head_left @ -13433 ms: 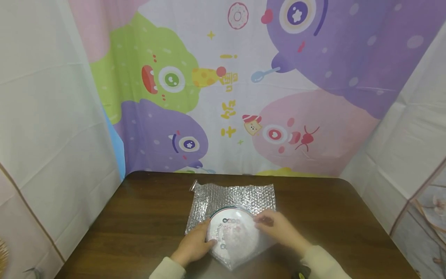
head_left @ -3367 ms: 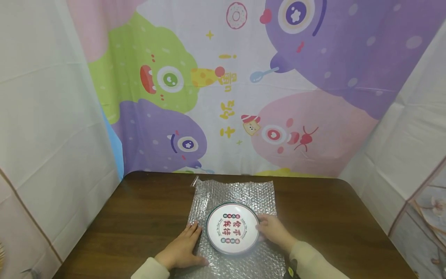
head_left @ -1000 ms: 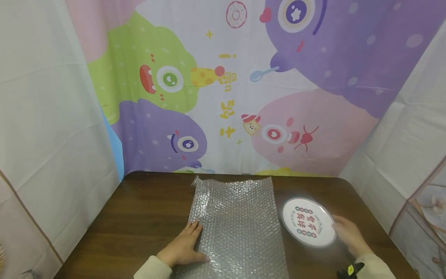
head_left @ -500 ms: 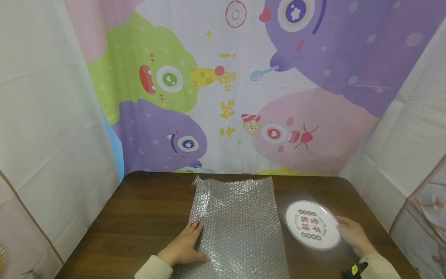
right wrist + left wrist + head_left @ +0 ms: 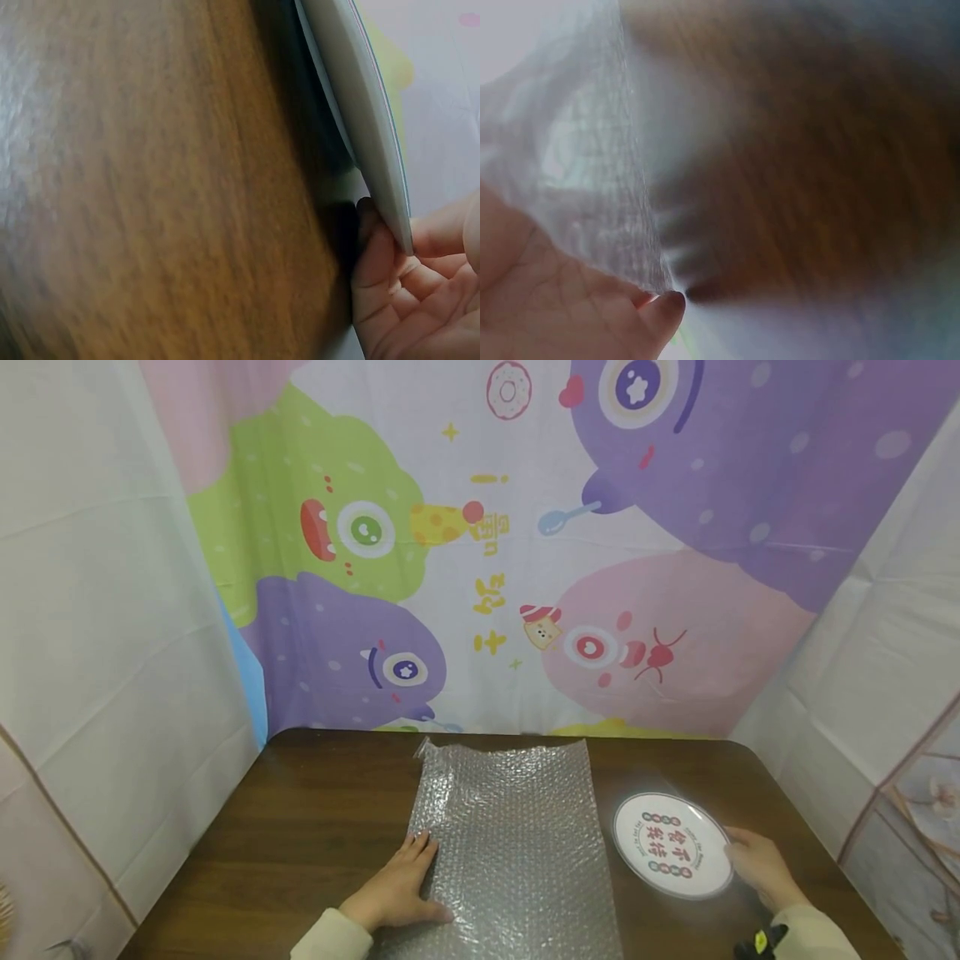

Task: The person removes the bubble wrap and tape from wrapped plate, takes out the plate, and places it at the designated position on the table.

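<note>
A round white plate [image 5: 671, 845] with a dark rim and red printed characters is at the right of the table. My right hand [image 5: 759, 864] pinches its right edge. The right wrist view shows my thumb above the rim of the plate [image 5: 364, 112] and fingers beneath it, close to the wood. A sheet of bubble wrap [image 5: 517, 827] lies spread out in the middle. On its left edge rests my left hand [image 5: 397, 885], fingers extended. In the left wrist view, the edge of the bubble wrap [image 5: 604, 142] covers part of my palm.
The dark brown wooden table [image 5: 300, 827] has rounded far corners. Behind it hangs a curtain [image 5: 517, 693] with cartoon figures, and pale cloth panels [image 5: 847, 677] stand at either side. A black band with a yellow mark [image 5: 761, 939] circles my right wrist.
Earlier the plate lay under bubble wrap, then uncovered on top of it. My right hand has carried it right, off the sheet. Over the last half second almost nothing has moved.
</note>
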`<state>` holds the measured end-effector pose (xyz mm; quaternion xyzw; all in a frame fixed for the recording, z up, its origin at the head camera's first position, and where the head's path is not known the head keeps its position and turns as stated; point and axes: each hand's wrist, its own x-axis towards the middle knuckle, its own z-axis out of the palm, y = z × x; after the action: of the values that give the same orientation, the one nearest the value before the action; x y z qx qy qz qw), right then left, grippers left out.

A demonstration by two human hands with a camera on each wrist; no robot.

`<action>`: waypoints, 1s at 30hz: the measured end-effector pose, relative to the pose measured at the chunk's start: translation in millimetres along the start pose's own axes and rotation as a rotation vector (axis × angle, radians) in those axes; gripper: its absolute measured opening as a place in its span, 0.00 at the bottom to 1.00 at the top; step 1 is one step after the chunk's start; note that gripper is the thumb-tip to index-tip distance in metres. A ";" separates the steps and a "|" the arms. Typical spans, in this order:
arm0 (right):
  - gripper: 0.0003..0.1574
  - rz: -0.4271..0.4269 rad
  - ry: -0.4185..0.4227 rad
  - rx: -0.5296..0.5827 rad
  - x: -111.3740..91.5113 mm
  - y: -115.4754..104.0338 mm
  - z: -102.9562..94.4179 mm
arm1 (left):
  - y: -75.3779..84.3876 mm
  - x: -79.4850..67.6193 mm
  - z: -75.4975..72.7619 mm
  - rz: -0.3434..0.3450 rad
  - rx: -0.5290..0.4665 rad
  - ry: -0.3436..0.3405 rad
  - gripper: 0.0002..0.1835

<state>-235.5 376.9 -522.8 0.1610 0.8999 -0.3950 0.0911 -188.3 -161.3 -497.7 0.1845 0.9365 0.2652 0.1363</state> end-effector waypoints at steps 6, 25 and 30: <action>0.37 -0.013 0.017 -0.022 -0.2 1.3 1.0 | -0.8 1.3 1.0 -0.009 -0.022 -0.014 0.58; 0.35 0.012 0.034 -0.034 -4.9 -5.9 2.2 | -4.6 4.0 0.2 0.034 -0.074 0.044 0.56; 0.35 -0.079 0.097 -0.113 -12.0 -10.6 -0.1 | -6.6 3.7 -2.0 0.052 -0.094 0.101 0.53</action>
<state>-228.2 367.6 -511.9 0.1391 0.9298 -0.3384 0.0407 -194.2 -165.9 -500.3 0.1888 0.9235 0.3215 0.0904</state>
